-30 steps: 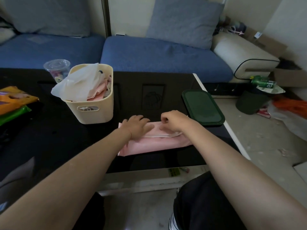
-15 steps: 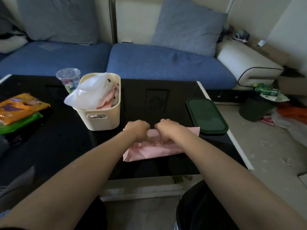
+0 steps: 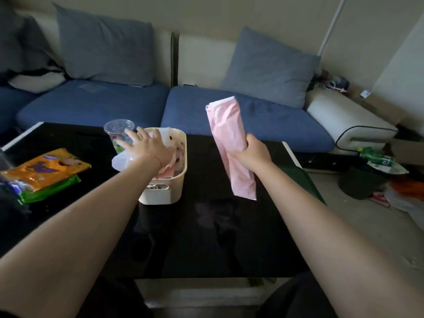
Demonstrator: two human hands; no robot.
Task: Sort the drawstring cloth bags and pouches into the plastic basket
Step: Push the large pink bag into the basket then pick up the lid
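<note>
My right hand grips a folded pink cloth bag around its middle and holds it upright in the air above the black table. A cream plastic basket stands to its left, filled with pink and white bags. My left hand lies flat with spread fingers on the white bag at the basket's top left.
A clear plastic cup stands just behind the basket. Orange and green snack packets lie at the table's left. A dark green lid sits at the table's right edge, behind my right arm. A blue sofa runs behind the table.
The pink bag was flat on the table under both hands; my right hand has lifted it upright. My left hand has moved to the basket's contents.
</note>
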